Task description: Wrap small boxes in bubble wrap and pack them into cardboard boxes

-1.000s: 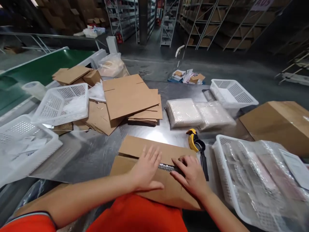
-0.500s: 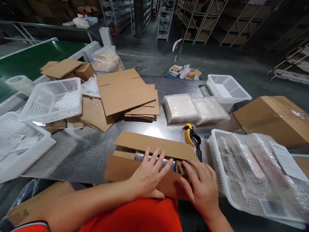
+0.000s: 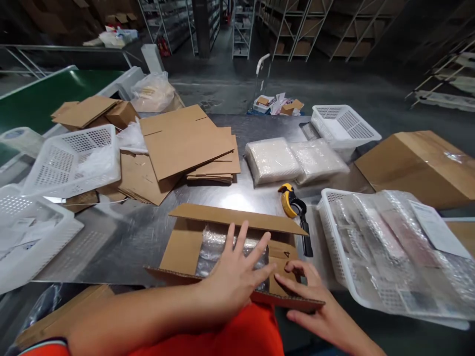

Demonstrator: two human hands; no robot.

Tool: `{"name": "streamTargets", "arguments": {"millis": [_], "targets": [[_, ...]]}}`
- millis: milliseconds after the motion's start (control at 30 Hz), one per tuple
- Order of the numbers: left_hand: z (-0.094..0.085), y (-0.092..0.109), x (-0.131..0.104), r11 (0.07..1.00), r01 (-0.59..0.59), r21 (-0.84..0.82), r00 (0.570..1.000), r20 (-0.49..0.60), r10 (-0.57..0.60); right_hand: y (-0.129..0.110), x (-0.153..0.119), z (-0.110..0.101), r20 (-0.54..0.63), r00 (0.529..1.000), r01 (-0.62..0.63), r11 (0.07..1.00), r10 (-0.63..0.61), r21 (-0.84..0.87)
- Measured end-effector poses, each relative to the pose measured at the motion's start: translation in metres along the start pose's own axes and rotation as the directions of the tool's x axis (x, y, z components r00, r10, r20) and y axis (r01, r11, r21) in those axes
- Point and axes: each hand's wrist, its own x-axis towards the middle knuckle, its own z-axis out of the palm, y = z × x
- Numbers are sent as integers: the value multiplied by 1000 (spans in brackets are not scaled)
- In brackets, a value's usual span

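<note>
A cardboard box (image 3: 183, 244) lies at the near edge of the metal table, its long flaps raised and its top open. Clear bubble wrap (image 3: 213, 242) shows inside, around contents I cannot make out. Fingers spread, my left hand (image 3: 237, 269) lies over the wrap and the box's near side. My right hand (image 3: 309, 291) is at the right end, fingers on the inner end flap (image 3: 284, 252) marked "4". Its thumb sits below the near flap, so that the flap's corner lies between thumb and fingers. Just beyond the box rests a yellow and black tape dispenser (image 3: 291, 202).
Flat cardboard sheets (image 3: 185, 141) are stacked beyond the box. Two bubble-wrapped packs (image 3: 274, 159) lie farther right. A white basket (image 3: 330, 232) of wrapped goods stands close on the right, below a large carton (image 3: 423, 165). White baskets (image 3: 72, 160) line the left side.
The box's flaps have opened wider, showing more bubble wrap and the end flap. My right hand has moved down around the near flap's corner; my left hand remains spread over the box.
</note>
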Motion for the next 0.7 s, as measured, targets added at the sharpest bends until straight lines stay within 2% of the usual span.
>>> {"name": "streamTargets", "arguments": {"millis": [100, 200, 300, 400, 500, 600, 667, 700], "targets": [[0, 1, 6, 997, -81, 9, 995, 59, 80, 0, 5, -10, 129, 988, 103, 983, -83, -154], [-3, -2, 11, 988, -152, -10, 975, 165, 152, -3, 16, -22, 297, 953, 135, 961, -60, -241], [-7, -5, 15, 990, -139, -30, 959, 247, 142, -5, 29, -31, 418, 907, 158, 956, -41, -249], [-10, -8, 19, 995, -96, -15, 947, 305, 96, 1, 38, -33, 443, 894, 145, 978, -63, -153], [-11, -13, 26, 996, -87, -24, 944, 318, 90, 13, 39, -26, 331, 940, 93, 996, -86, -7], [-12, -17, 31, 994, -106, -37, 953, 283, 112, 27, 31, -6, 74, 995, 65, 993, -72, 95], [-13, -15, 30, 990, -140, -30, 967, 213, 143, 33, 18, 12, -117, 992, 54, 990, -38, 133], [-14, -12, 27, 987, -158, -18, 973, 169, 158, 35, 10, 21, -220, 975, 48, 989, -16, 143]]}}
